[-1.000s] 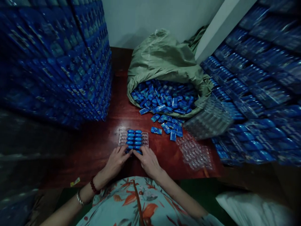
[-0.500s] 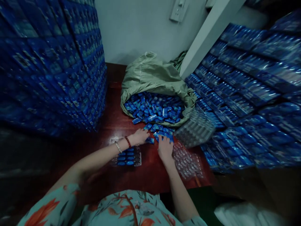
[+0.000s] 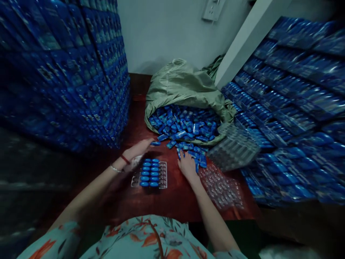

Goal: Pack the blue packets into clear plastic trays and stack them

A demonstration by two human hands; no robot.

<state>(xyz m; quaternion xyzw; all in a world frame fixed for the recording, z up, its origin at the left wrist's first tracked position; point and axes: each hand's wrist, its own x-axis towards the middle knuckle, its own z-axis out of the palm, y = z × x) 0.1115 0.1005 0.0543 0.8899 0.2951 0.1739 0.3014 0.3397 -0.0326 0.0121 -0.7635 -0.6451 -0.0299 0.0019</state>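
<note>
— Okay, left hand, what's it doing?

— Pinching one blue pack at the fingertips, just short of the sack. Red bracelet and pale bracelet on that wrist.

— Right hand?

— Fingers bent down onto the loose packs, touching them. Gripping one? Can't tell, the fingers cover it.

— Tray?

— Flat on the counter, near the left hand, on the person's side of it. Two middle columns filled with blue packs, six rows. Outer cups, both sides, see-through.

— Loose packs, where exactly?

— On the counter, between right hand and sack mouth, bunched, some touching.

— Sack itself?

— Green, on its side, mouth toward the person, lots of blue packs inside.

— Right of it?

— Stack of clear trays, tilted, just beside the mouth. Flat clear trays on the counter, nearer, right of the right hand.

— Edges?

— Left stack, blue, tall, blurry. Right stack, blue too. Behind: pale wall, white post slanting in view, socket up top.
</note>
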